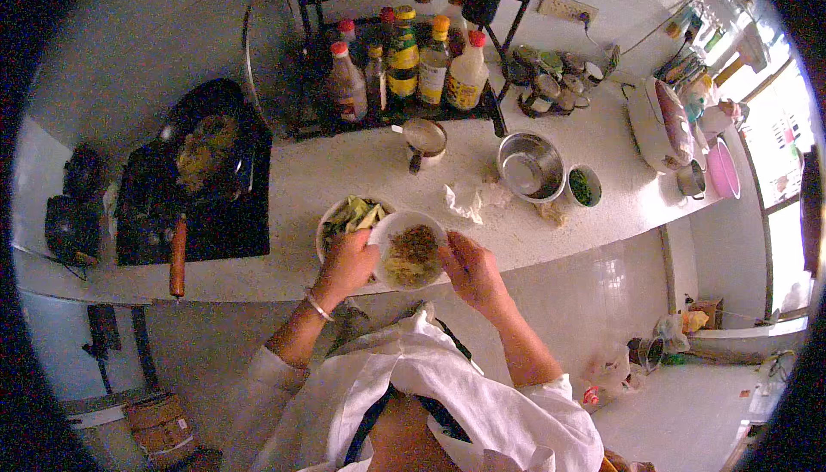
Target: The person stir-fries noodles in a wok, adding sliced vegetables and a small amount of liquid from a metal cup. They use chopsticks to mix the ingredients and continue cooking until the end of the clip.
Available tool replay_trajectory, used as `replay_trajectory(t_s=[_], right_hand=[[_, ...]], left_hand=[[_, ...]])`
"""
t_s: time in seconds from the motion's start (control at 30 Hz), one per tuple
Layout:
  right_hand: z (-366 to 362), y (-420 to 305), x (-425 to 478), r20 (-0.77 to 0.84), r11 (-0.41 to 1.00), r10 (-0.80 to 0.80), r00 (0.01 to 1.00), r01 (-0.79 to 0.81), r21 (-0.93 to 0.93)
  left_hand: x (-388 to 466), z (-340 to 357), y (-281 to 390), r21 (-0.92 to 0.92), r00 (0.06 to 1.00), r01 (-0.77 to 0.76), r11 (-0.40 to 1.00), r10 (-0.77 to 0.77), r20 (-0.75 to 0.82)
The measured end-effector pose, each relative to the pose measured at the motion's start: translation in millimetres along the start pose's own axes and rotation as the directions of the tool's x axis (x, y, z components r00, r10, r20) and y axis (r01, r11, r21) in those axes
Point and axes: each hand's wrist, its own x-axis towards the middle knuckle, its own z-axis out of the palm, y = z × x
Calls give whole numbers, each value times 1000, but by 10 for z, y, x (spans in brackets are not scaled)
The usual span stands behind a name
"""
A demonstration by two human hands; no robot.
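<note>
Between my two hands is a white bowl [389,272] with brown and pale yellowish chopped ingredients [413,254] in it. My left hand [348,264] grips its left rim, and my right hand [472,272] grips the right rim. The bowl is at the counter's front edge. Just behind my left hand, a second bowl [321,238] of sliced green vegetables [355,214] stands on the counter, partly hidden by the hand and the held bowl. A crumpled white tissue or wrapper [463,202] lies beyond my right hand.
On the left, a wok [219,94] with food sits on a black stove [251,233], its wooden handle [178,259] jutting forward. Bottles [403,59] fill a rack at the back. A small pot [426,139], a steel bowl [530,165] and a cup of chopped greens [584,186] occupy the counter.
</note>
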Motion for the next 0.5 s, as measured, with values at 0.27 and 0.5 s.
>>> replay_trajectory(t_s=[0.27, 0.5], right_hand=[[-434, 1202, -323, 87, 920, 358, 930, -367, 140], [-549, 1666, -309, -135, 962, 218, 966, -236, -134]], left_hand=[[294, 1284, -38, 5, 990, -115, 993, 114, 86], [524, 1760, 17, -111, 992, -68, 991, 79, 100]])
